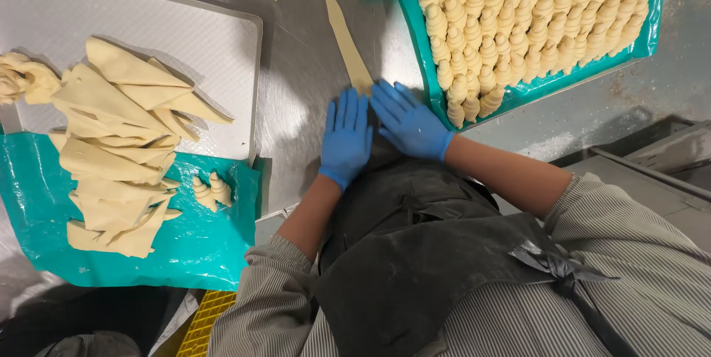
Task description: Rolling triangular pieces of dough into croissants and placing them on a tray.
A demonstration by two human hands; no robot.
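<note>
While your left hand and your right hand lie side by side on the steel table, both in blue gloves, they press flat on the near, wide end of a long dough triangle. Your fingers are stretched out and spread, palms down; neither hand is curled around anything, so the dough sits under your fingertips rather than in a closed grasp. The strip runs away from you across the bare metal, narrowing to a point at its far end, and its wide end is hidden beneath your fingers, so you cannot tell whether it is rolled yet.

To your right, just beside your right hand, a tray lined with teal plastic is packed with rows of rolled raw croissants, standing close against one another. The nearest of them sit close to your right fingertips without touching them.

To your left, well apart from your hands, a heap of cut dough triangles lies overlapping, partly on a white board and partly on a teal plastic sheet. Two small rolled pieces rest on that sheet just beside the heap. A knot of scrap dough sits at the far left edge of the board.

You wear a dark apron over a striped shirt.
</note>
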